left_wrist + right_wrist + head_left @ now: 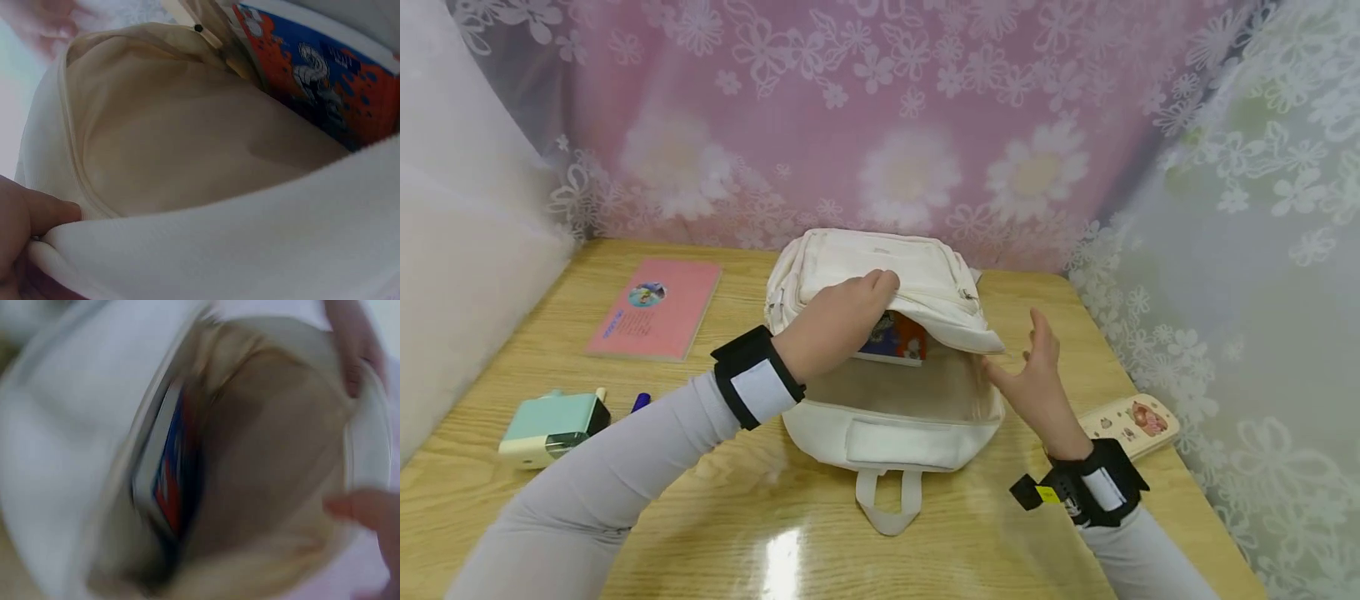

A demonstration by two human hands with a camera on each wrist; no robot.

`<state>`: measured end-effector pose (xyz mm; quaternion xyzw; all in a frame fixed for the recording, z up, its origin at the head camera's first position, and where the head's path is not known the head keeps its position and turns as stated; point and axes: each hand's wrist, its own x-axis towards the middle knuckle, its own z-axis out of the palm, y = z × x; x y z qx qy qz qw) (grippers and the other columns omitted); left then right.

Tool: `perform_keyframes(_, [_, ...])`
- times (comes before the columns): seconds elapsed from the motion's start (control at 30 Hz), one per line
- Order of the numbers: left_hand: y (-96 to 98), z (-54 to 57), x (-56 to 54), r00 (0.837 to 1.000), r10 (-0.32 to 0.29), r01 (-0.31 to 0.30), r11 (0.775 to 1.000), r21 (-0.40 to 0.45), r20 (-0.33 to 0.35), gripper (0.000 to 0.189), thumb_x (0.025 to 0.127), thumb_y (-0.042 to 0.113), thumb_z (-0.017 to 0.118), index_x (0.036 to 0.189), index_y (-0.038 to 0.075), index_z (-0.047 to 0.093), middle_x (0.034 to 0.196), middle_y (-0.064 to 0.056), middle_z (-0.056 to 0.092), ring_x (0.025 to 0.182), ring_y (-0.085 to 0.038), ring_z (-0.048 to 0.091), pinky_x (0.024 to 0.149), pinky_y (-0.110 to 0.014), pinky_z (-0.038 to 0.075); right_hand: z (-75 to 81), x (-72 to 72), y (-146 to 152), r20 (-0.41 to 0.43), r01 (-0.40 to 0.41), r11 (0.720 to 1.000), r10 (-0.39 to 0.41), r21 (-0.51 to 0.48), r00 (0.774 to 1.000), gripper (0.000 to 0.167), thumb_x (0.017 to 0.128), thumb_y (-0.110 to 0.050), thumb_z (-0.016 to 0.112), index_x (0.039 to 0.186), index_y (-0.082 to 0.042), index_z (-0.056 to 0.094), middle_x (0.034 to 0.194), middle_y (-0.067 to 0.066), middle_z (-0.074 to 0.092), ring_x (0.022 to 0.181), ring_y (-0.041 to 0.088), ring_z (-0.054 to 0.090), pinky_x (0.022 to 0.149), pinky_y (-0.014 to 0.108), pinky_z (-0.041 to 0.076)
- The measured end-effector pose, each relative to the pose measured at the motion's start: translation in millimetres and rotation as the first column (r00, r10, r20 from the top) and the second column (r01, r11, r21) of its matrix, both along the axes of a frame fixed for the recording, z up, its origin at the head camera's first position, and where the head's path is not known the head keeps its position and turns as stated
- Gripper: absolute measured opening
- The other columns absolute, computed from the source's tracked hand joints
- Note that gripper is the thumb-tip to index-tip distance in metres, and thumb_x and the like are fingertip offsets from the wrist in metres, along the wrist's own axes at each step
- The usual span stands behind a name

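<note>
While the left hand [838,323] pinches the white backpack [895,390] mid-frame, the right hand [1040,392] spreads its fingers at centre-right.

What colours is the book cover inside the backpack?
Mainly blue and orange-red; the book cover shows best in the left wrist view.

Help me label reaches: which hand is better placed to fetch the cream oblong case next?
Likely the right hand: holding nothing, nearer the case; the left hand grips the white fabric backpack.
</note>
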<state>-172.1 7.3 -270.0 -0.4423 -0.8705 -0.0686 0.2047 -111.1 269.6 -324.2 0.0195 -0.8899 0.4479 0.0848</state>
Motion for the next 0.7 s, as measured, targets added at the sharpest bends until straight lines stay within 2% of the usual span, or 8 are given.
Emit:
perform_keyframes(0.07, [-0.3, -6.2, 2.9, 1.0, -0.006, 0.006, 1.0, 0.011, -0.024, 0.005, 0.098, 0.003, 0.041, 0.102, 0.0, 0.041, 0.08, -0.006, 0.044, 0.059, -0.015, 0.04, 0.05, -0.023, 0.032, -1.4, 5.0, -6, -0.218, -0.01, 0.965, 0.07, 0.262, 0.973, 0.097, 0.077, -0.014, 0.076, 0.148, -0.001, 0.011, 0.15, 0.027, 0.009, 0.139, 0.045, 0.014, 0.106, 0.062, 0.022])
perform_keyframes(0.13, [1.2, -10.5, 5.5, 0.999, -0.009, 0.01, 1.0, 0.03, -0.033, 0.006, 0.097, 0.003, 0.043, 0.103, 0.0, 0.043, 0.081, -0.006, 0.048, 0.061, -0.015, 0.045, 0.051, -0.023, 0.038, -1.3, 5.7, -18, -0.381, 0.006, 0.896, 0.182, 0.444, 0.906, 0.098, 0.07, -0.015, 0.083, 0.145, 0.002, 0.022, 0.148, 0.027, 0.02, 0.138, 0.044, 0.018, 0.104, 0.063, 0.023])
perform_keyframes(0.2, [3.2, -13.4, 8.3, 1.0, -0.005, 0.006, 0.999, 0.044, -0.029, 0.008, 0.096, 0.003, 0.046, 0.104, 0.001, 0.045, 0.084, -0.006, 0.052, 0.064, -0.015, 0.051, 0.053, -0.024, 0.044, 2.9, 2.1, -32, -0.43, -0.001, 0.845, 0.274, 0.536, 0.86, 0.097, 0.067, -0.018, 0.085, 0.143, 0.0, 0.027, 0.147, 0.025, 0.026, 0.138, 0.042, 0.023, 0.106, 0.061, 0.024])
perform_keyframes(0.27, [5.1, -15.5, 10.8, 1.0, -0.002, 0.003, 0.999, 0.052, -0.011, 0.011, 0.096, 0.003, 0.048, 0.107, 0.002, 0.047, 0.087, -0.006, 0.055, 0.07, -0.017, 0.057, 0.056, -0.025, 0.048, 8.4, -7.5, -46, -0.433, -0.004, 0.796, 0.334, 0.605, 0.837, 0.094, 0.067, -0.022, 0.085, 0.141, -0.002, 0.032, 0.144, 0.022, 0.035, 0.136, 0.039, 0.029, 0.107, 0.055, 0.027])
perform_keyframes(0.37, [9.0, -20.7, 14.3, 1.0, -0.002, 0.002, 0.998, 0.063, 0.01, 0.016, 0.095, 0.004, 0.051, 0.111, 0.004, 0.049, 0.092, -0.006, 0.059, 0.078, -0.019, 0.062, 0.061, -0.026, 0.051, 15.1, -23.9, -57, -0.373, -0.046, 0.76, 0.37, 0.649, 0.851, 0.078, 0.071, -0.02, 0.082, 0.136, -0.003, 0.041, 0.136, 0.017, 0.047, 0.127, 0.035, 0.044, 0.104, 0.048, 0.036])
perform_keyframes(0.5, [15.3, -34.6, 17.8, 1.0, -0.027, 0.025, 0.993, 0.111, 0.013, 0.019, 0.093, 0.004, 0.054, 0.111, 0.006, 0.05, 0.093, -0.004, 0.062, 0.079, -0.016, 0.062, 0.062, -0.024, 0.05, 15.6, -27.3, -56, -0.273, -0.099, 0.742, 0.363, 0.663, 0.891, 0.056, 0.077, -0.011, 0.076, 0.128, -0.01, 0.053, 0.124, 0.01, 0.06, 0.108, 0.028, 0.059, 0.088, 0.041, 0.049])
perform_keyframes(0.63, [18.1, -46.3, 19.0, 0.994, -0.079, 0.067, 0.986, 0.152, 0.073, 0.026, 0.092, 0.014, 0.059, 0.117, 0.008, 0.052, 0.099, -0.002, 0.064, 0.084, -0.014, 0.062, 0.069, -0.024, 0.05, 6.6, -20.1, -45, -0.293, -0.064, 0.713, 0.366, 0.698, 0.883, 0.047, 0.078, -0.003, 0.073, 0.121, -0.013, 0.06, 0.113, 0.008, 0.067, 0.095, 0.025, 0.066, 0.073, 0.039, 0.053])
perform_keyframes(0.7, [17.8, -47.1, 18.4, 0.976, -0.127, 0.098, 0.981, 0.166, 0.176, 0.034, 0.093, 0.024, 0.058, 0.124, 0.009, 0.051, 0.11, -0.002, 0.063, 0.093, -0.013, 0.062, 0.078, -0.025, 0.05, 2.3, -16.7, -38, -0.315, -0.036, 0.713, 0.355, 0.701, 0.88, 0.043, 0.078, 0.0, 0.071, 0.117, -0.014, 0.062, 0.107, 0.008, 0.069, 0.091, 0.025, 0.067, 0.07, 0.039, 0.053])
